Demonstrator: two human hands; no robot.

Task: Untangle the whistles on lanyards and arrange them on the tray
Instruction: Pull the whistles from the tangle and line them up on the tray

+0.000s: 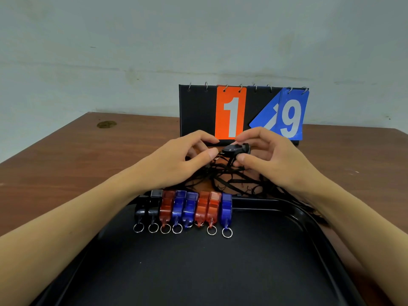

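Whistle (pixel 235 149): black, frame centre, above the cords (pixel 223 175), beyond the tray (pixel 287 208).
Right hand (pixel 271 155): pinches it.
Left hand (pixel 176 160): fingers curled at its ring end; grasp unclear.
Handling: likely light, hard, slick; cords limp, snag-prone; hold the body.

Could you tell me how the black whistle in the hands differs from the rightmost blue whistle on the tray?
The black whistle is opaque, held above the tangled lanyards by the right hand. The blue whistle is translucent and lies in the row on the tray, its ring showing. Both look alike in shape.
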